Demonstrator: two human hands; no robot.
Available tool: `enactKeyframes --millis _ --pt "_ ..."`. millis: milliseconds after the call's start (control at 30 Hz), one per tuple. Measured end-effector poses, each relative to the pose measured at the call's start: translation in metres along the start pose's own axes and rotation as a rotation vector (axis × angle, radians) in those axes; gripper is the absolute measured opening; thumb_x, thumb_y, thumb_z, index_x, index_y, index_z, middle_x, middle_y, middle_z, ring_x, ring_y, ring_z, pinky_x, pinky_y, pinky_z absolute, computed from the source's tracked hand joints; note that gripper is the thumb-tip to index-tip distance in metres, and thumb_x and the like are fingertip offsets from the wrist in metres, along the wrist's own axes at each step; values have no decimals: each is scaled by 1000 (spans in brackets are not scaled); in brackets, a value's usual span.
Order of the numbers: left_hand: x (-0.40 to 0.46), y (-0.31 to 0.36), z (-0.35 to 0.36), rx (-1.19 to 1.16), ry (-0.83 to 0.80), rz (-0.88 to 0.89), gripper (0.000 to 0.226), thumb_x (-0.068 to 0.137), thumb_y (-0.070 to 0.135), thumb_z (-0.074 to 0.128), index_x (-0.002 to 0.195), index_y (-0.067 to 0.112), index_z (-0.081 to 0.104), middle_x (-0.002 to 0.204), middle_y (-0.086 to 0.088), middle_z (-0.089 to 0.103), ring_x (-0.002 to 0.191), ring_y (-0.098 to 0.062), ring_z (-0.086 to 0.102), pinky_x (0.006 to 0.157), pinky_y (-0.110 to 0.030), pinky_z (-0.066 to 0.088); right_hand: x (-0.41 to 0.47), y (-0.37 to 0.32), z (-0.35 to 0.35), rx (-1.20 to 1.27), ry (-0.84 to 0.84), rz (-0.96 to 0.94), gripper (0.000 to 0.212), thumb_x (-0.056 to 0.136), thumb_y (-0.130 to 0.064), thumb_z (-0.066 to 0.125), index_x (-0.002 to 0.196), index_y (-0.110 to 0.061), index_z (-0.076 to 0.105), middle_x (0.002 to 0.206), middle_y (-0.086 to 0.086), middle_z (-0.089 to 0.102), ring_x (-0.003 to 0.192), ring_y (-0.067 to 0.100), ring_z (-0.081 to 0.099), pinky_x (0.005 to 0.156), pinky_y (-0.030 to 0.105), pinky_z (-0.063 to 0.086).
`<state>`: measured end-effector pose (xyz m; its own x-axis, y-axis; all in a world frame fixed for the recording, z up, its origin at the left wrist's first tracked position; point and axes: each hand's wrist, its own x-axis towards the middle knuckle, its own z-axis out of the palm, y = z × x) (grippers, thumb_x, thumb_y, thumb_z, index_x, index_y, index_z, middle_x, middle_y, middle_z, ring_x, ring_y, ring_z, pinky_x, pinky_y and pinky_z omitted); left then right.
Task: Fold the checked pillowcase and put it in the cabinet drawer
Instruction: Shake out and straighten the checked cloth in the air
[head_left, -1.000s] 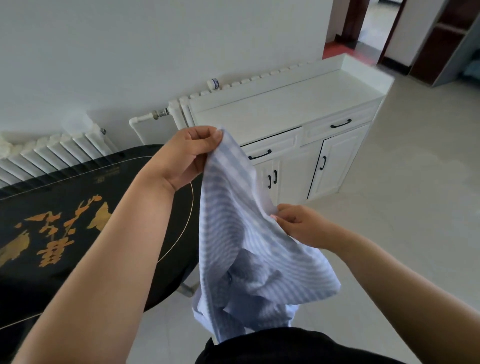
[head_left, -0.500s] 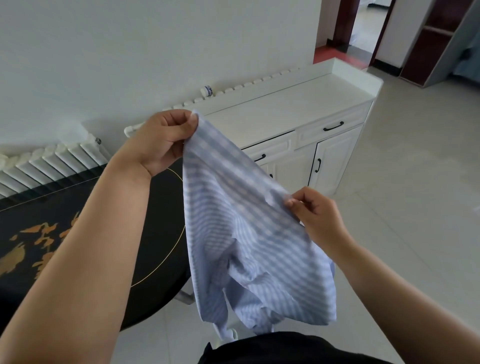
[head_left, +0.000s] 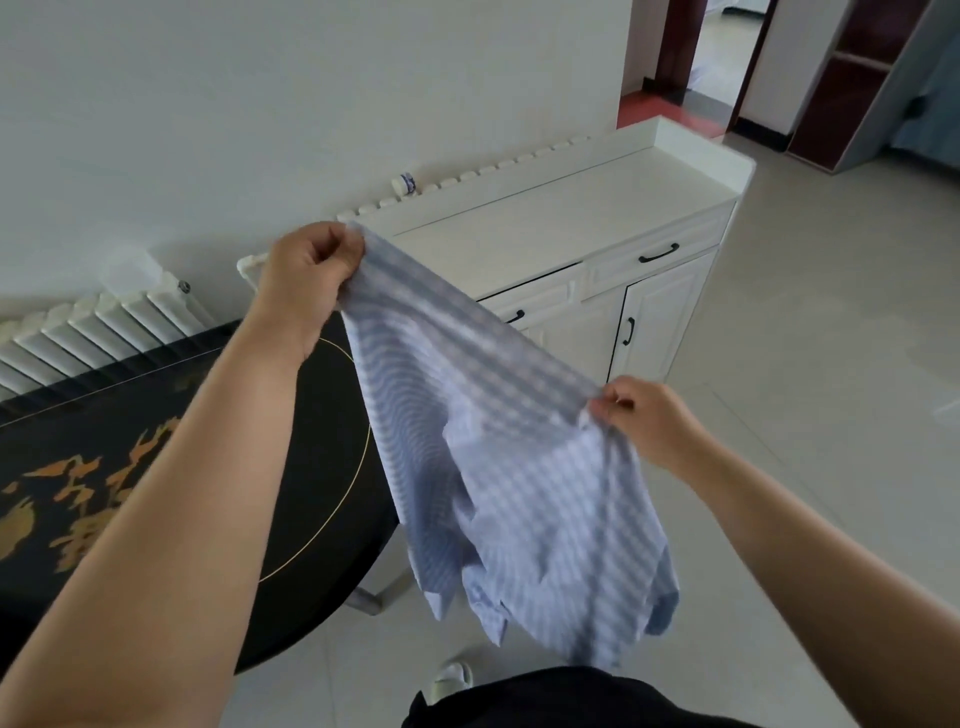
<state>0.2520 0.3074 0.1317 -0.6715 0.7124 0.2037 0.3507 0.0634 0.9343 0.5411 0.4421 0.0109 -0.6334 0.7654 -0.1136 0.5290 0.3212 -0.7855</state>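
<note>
Now the left hand pinches one corner of the checked pillowcase and the right hand pinches another, and the two have drawn farther apart than half a second ago, pulling the top edge nearly taut where it had sagged. Held in the air between the black table and the white cabinet, the cloth hangs crumpled below that edge. One cabinet drawer stands slightly ajar, as before.

A white wall fills the top left; a radiator sits below; a pale floor on the right.
</note>
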Motion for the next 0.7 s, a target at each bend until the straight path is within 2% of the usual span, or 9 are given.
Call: enactKeyframes --millis 67,167,267,333,433,533,600,667,700 --pt "-10 -15 11 107 152 4 24 94 21 57 72 28 62 68 6 56 65 -8 50 64 -26 43 19 -13 -35 -66 126 -40 17 91 -15 61 77 -5 63 60 3 50 56 17 43 49 13 32" --pt "-27 -38 32 23 264 -139 23 94 24 58 73 30 63 69 8 58 66 -5 52 66 -25 46 40 -39 -83 -175 301 -162 21 89 -19 64 82 0 65 77 12 56 72 23 51 64 28 36" --pt "-19 -34 32 -121 434 -208 25 94 26 58 69 26 60 63 8 52 60 -5 45 62 -26 40 39 -56 -90 -286 277 -261 19 88 -24 64 84 -6 65 84 7 58 76 23 53 72 35 41" --pt "-4 -16 24 -146 499 -133 27 94 25 56 67 27 57 62 10 49 59 -4 42 60 -22 37 33 -54 -71 -365 170 -272 19 89 -26 64 79 -10 59 74 -1 51 74 22 50 65 32 35" --pt "7 7 25 -97 477 24 27 95 22 51 69 28 52 64 13 46 58 2 40 59 -16 36 20 -34 -33 -261 62 -246 22 91 -22 60 75 -17 47 65 -8 40 68 20 44 60 30 27" --pt "9 12 33 -5 435 67 29 97 22 48 69 28 47 63 14 42 53 5 37 55 -10 32 7 -15 -10 -134 132 -147 16 94 -25 57 84 -18 46 67 2 49 61 22 43 56 32 34" --pt "10 13 34 9 419 101 30 98 22 47 69 29 45 65 14 42 55 5 37 55 -8 32 0 -8 -3 -39 191 -120 13 93 -29 57 92 -28 43 74 0 52 60 19 46 56 32 41" --pt "12 14 34 13 397 152 31 97 20 47 68 28 42 66 14 42 57 6 38 56 -7 32 -1 -1 -4 46 215 -79 21 91 -36 58 101 -43 41 80 -4 54 65 18 53 60 35 46" --pt "12 14 34 17 384 170 31 97 19 47 68 27 41 66 14 41 56 6 37 56 -8 32 0 0 -7 46 198 -61 21 90 -38 58 103 -43 42 81 -3 56 68 18 55 62 35 47"
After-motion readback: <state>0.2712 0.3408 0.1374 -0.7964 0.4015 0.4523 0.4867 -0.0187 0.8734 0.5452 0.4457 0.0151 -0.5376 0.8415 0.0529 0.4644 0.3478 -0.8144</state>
